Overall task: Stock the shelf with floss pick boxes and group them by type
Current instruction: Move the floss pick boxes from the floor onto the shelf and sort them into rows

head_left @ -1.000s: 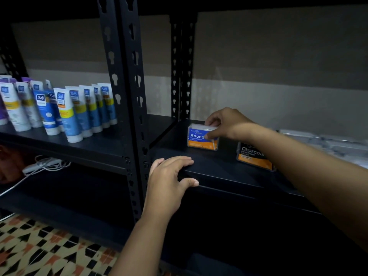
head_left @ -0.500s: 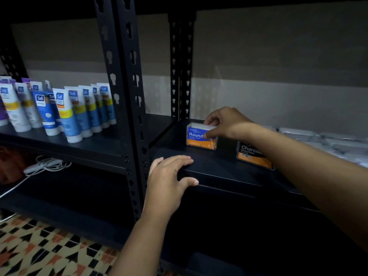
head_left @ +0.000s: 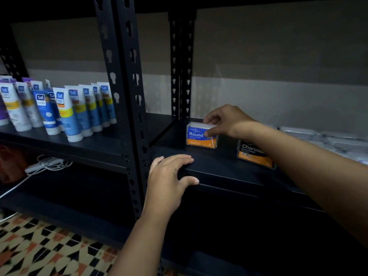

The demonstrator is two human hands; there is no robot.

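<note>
The floss pick boxes were the business here, and across the last second we found almost nothing altered on the dark metal shelf (head_left: 219, 168). The blue-and-orange clear plastic "Round" box (head_left: 201, 137) stood in the same spot near the shelf's left end, toward the far side, label facing us. The right hand (head_left: 229, 121) stayed on it, fingers curled over the top edge and thumb pressed to the front face. The left hand (head_left: 169, 174) kept its place on the near lip of the shelf, fingers spread flat on top and thumb hooked under the edge, holding nothing. We judged the box to be seated or receiving a last small alignment, so the placing step looked close to done.

The black-and-orange "Charcoal" box (head_left: 253, 154) stood to the right, apart from the "Round" one, but the right forearm cut across it and we could read only part of its label. Farther right lay pale clear plastic packs (head_left: 318, 138), dim and blurred; we could not tell their type or count. The white and blue tubes (head_left: 69, 110) stood on the neighbouring shelf at left.
</note>
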